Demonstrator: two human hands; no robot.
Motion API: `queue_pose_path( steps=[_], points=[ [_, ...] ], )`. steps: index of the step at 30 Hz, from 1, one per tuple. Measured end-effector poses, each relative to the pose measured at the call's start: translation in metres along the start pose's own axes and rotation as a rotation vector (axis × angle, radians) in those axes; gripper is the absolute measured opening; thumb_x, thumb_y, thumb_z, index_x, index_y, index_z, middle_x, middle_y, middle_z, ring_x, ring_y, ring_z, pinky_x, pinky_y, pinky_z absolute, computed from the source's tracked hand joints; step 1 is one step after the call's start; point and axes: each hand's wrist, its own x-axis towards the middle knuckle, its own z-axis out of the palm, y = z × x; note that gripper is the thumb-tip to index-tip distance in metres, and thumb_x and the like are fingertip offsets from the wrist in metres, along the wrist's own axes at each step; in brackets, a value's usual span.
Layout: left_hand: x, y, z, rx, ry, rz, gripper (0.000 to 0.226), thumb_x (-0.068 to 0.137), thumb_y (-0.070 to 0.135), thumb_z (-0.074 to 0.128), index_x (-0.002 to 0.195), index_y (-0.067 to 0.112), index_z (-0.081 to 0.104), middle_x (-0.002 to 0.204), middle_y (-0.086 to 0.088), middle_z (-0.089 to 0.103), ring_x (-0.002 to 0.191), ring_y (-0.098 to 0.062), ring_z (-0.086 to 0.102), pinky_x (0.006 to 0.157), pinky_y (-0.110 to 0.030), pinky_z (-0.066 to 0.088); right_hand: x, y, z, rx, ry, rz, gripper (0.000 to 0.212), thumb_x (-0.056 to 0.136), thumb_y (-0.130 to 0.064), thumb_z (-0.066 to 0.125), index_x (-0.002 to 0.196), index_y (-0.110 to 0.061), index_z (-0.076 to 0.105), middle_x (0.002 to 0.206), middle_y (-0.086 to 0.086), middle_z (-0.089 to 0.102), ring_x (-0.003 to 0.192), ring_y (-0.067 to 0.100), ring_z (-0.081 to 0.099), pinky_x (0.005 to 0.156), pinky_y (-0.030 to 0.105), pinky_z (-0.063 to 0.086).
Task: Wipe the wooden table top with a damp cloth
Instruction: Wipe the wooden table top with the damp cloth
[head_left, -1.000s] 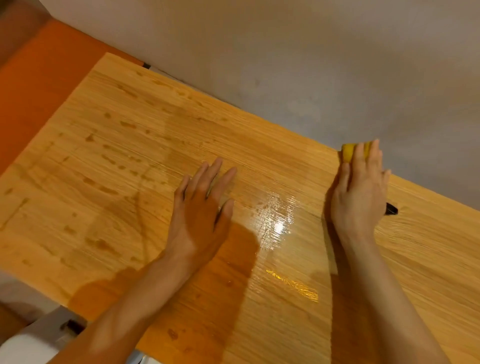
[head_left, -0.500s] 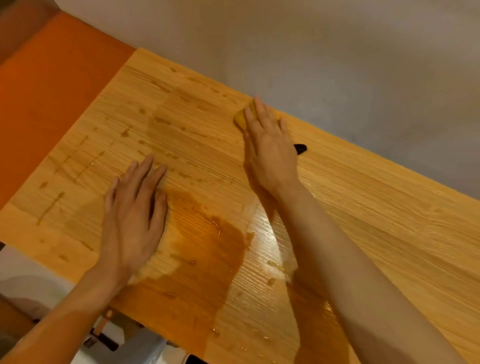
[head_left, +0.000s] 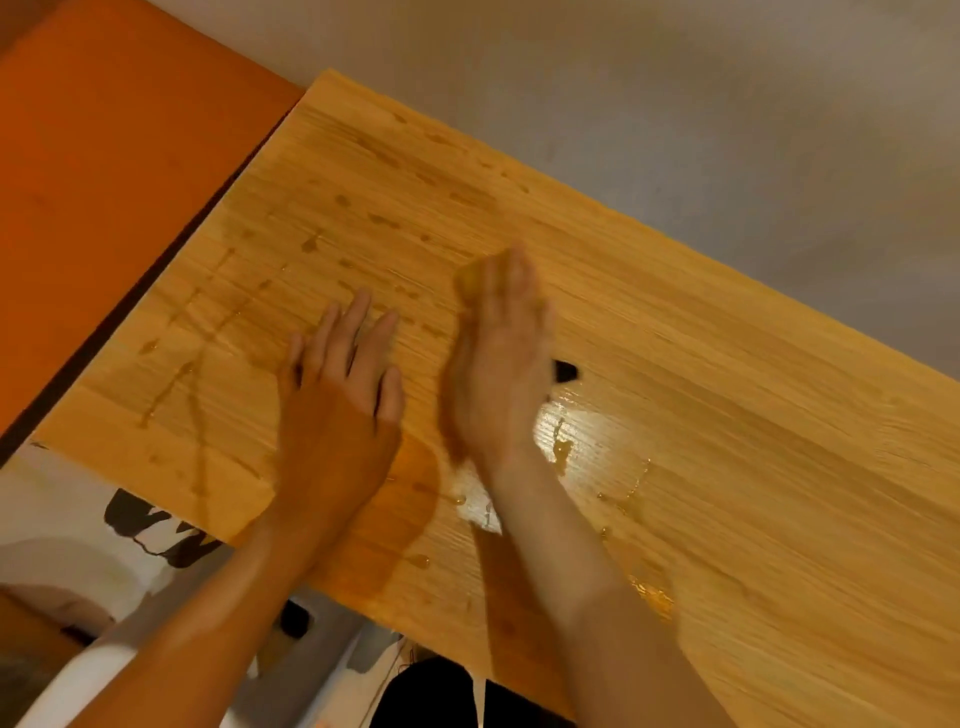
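The wooden table top (head_left: 727, 415) fills the middle of the view, streaked with wet drops and a shiny wet patch near its front. My right hand (head_left: 498, 364) presses flat on a yellow cloth (head_left: 470, 280), of which only a corner shows past the fingertips; the hand is motion-blurred. A small black bit (head_left: 563, 370) pokes out by the thumb side of that hand. My left hand (head_left: 343, 395) lies flat on the wood with fingers spread, just left of the right hand, holding nothing.
An orange surface (head_left: 104, 182) borders the table's left end. A grey wall (head_left: 727, 104) runs along the far edge. Below the near edge are white and dark objects (head_left: 156, 530) on the floor.
My right hand has slid the cloth from the far edge toward the middle of the table, nearer to me. My left hand has stayed flat on the wood. The view has shifted.
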Motion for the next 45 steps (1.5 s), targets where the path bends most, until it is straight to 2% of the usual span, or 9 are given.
queue_pose_path(
  steps=[4,9,13,17,20,27,35,42,45],
  points=[
    [0.001,-0.005,0.005,0.001,0.052,0.02,0.046,0.103,0.028,0.04,0.148,0.023,0.044,0.162,-0.001,0.032,0.152,-0.022,0.024,0.123,-0.046,0.013,0.0,0.023,-0.02,-0.026,-0.197,-0.228,0.051,0.104,-0.021,0.04,0.153,-0.018,0.025,0.164,0.004,0.012,0.152,0.02,0.009,0.123,0.043,-0.002],
    [0.003,-0.006,0.009,0.004,0.029,0.013,0.049,0.103,0.034,0.033,0.15,0.024,0.041,0.163,-0.001,0.029,0.152,-0.023,0.024,0.122,-0.047,0.014,-0.031,0.162,-0.092,-0.039,0.022,0.34,0.047,0.107,-0.024,0.031,0.153,-0.013,0.029,0.164,0.005,0.01,0.152,0.023,0.014,0.123,0.054,0.005],
    [0.002,-0.007,0.006,0.007,0.014,0.006,0.05,0.103,0.033,0.032,0.152,0.025,0.036,0.165,0.0,0.025,0.153,-0.023,0.02,0.123,-0.048,0.012,-0.033,0.127,-0.067,0.003,0.173,0.506,0.049,0.102,-0.023,0.032,0.149,-0.007,0.034,0.163,0.011,0.016,0.148,0.028,0.021,0.122,0.043,0.012],
    [0.002,-0.008,0.006,0.015,0.032,0.005,0.05,0.103,0.034,0.031,0.152,0.025,0.038,0.165,0.0,0.026,0.153,-0.021,0.021,0.123,-0.047,0.012,-0.041,0.051,0.032,-0.076,-0.123,0.172,0.064,0.097,-0.038,0.044,0.155,-0.026,0.019,0.164,-0.006,0.011,0.146,0.016,0.022,0.119,0.04,0.026],
    [0.004,-0.008,0.004,0.005,0.043,0.009,0.05,0.103,0.035,0.03,0.15,0.023,0.041,0.164,-0.001,0.029,0.152,-0.022,0.023,0.122,-0.048,0.014,-0.044,0.032,0.008,-0.047,-0.283,-0.291,0.059,0.101,-0.031,0.044,0.155,-0.027,0.02,0.163,-0.008,-0.001,0.152,0.015,0.003,0.125,0.046,0.009],
    [-0.017,-0.016,-0.011,-0.129,-0.04,0.139,0.05,0.1,0.033,0.038,0.149,0.026,0.045,0.165,-0.002,0.024,0.154,-0.023,0.015,0.124,-0.042,-0.002,0.012,0.105,-0.064,0.171,-0.153,0.06,0.045,0.105,-0.023,0.037,0.15,-0.014,0.036,0.164,0.002,0.016,0.151,0.018,0.016,0.124,0.049,0.002],
    [-0.057,-0.019,-0.003,-0.08,0.059,0.186,0.044,0.102,0.032,0.041,0.143,0.023,0.053,0.16,-0.006,0.037,0.151,-0.026,0.027,0.124,-0.046,0.009,-0.11,0.085,-0.076,0.097,-0.407,-0.549,0.044,0.105,-0.03,0.037,0.148,-0.023,0.037,0.16,-0.001,0.026,0.151,0.016,0.018,0.125,0.04,0.002],
    [-0.061,-0.021,-0.001,-0.04,0.095,0.199,0.042,0.103,0.032,0.042,0.143,0.024,0.053,0.159,-0.003,0.038,0.15,-0.025,0.03,0.123,-0.042,0.011,-0.003,0.156,-0.087,0.154,-0.056,0.185,0.045,0.105,-0.026,0.035,0.148,-0.014,0.039,0.163,0.003,0.018,0.151,0.016,0.016,0.123,0.051,0.001],
    [-0.064,-0.022,-0.002,-0.047,0.085,0.196,0.043,0.104,0.034,0.042,0.144,0.025,0.052,0.159,-0.002,0.038,0.151,-0.023,0.029,0.123,-0.042,0.011,-0.087,0.12,-0.085,0.235,-0.084,0.119,0.043,0.106,-0.023,0.037,0.149,-0.015,0.037,0.163,0.002,0.017,0.152,0.016,0.014,0.125,0.046,0.004]
  ],
)
